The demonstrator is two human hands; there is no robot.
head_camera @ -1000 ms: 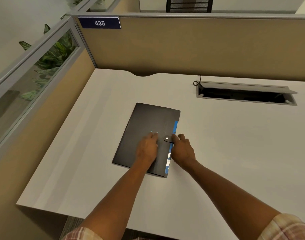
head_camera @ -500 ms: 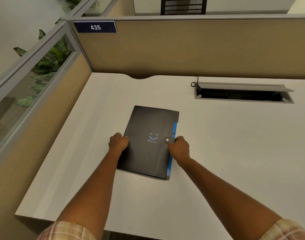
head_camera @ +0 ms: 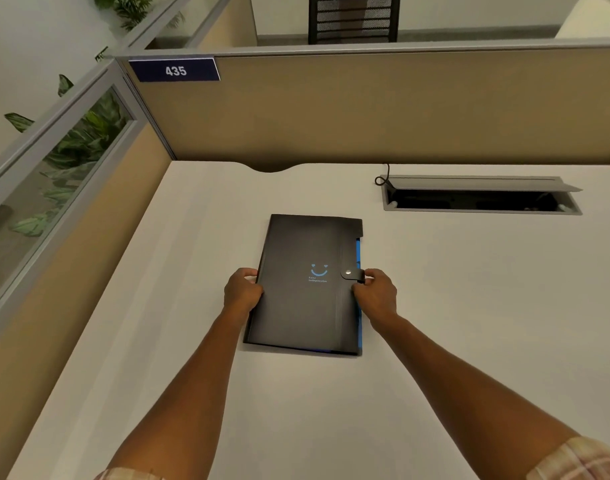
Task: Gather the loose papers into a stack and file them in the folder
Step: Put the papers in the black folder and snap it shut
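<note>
A black folder (head_camera: 300, 306) with a blue smiley print lies closed on the white desk (head_camera: 470, 306). Its snap tab (head_camera: 350, 273) is fastened over the right edge, where a strip of blue inner lining shows. My left hand (head_camera: 242, 291) grips the folder's left edge at mid-height. My right hand (head_camera: 376, 294) grips the right edge just below the snap tab. No loose papers are visible anywhere on the desk.
An open cable tray (head_camera: 480, 199) with a raised lid is set into the desk at the back right. Beige partition walls (head_camera: 366, 109) close off the back and left sides. A blue sign (head_camera: 174, 70) reads 435.
My left hand slid off the folder's cover to its left edge and gripped it. My right hand stayed at the snap tab. The folder has turned straighter, squared towards me.
</note>
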